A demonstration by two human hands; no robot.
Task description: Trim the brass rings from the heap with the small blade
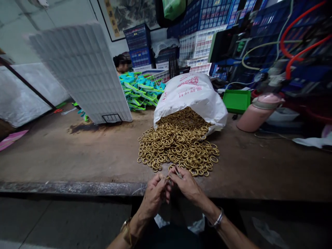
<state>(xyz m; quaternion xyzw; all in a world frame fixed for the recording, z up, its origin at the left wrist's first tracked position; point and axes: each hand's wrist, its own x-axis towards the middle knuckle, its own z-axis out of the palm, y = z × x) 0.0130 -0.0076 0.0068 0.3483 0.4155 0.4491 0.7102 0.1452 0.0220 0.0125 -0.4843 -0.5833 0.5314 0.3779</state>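
A pile of brass-coloured rings (178,148) spills from the mouth of a white printed sack (193,93) onto the brown table. At the near edge of the table, my left hand (154,193) pinches one small ring (168,177) between thumb and fingers. Close beside it, my right hand (188,185) is closed around a slim, dark-tipped tool (177,171), perhaps a small blade. Both hands meet at the ring, just in front of the pile. My fingers partly hide the ring and the tool.
A tall white ribbed panel (80,69) stands at left, beside green and turquoise plastic pieces (140,90). A green tray (236,101) and a pink bottle (259,112) are at right, near red hoses. Stacked crates (140,45) and a person (121,64) are behind.
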